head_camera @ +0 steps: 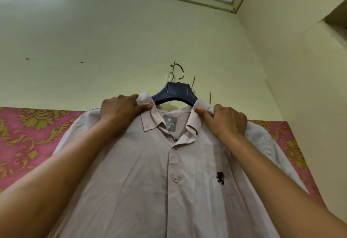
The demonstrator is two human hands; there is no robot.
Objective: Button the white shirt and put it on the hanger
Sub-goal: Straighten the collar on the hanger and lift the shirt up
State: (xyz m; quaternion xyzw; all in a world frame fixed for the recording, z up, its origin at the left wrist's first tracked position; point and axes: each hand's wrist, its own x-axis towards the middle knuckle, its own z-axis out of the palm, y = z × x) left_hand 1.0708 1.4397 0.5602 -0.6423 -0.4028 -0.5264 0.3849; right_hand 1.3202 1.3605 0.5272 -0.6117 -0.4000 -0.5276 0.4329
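- Up against the wall, the white shirt (pixel 150 190) hangs on a dark blue hanger (pixel 173 93), front facing the camera.
- Left hand (pixel 120 113) grips the collar (pixel 148 119) at the shirt's left shoulder, thumb pressed on top of the fold, fingers curled behind the cloth.
- Right hand (pixel 225 121) pinches the other collar end the same way, thumb pointing inward, fingers wrapped round the fabric.
- Between the two grips sits the open neck, with a grey label (pixel 170 122) inside it.
- Above and between the hands, the hanger's metal hook (pixel 179 72) catches on a wall hook (pixel 170 76).
- Below the grips, the placket runs down closed, with one pink button (pixel 175 178) visible.
- Below the right hand, a small black emblem (pixel 220 177) marks the chest.
- Behind both forearms, pink and gold patterned wallpaper (pixel 28 134) covers the lower wall.
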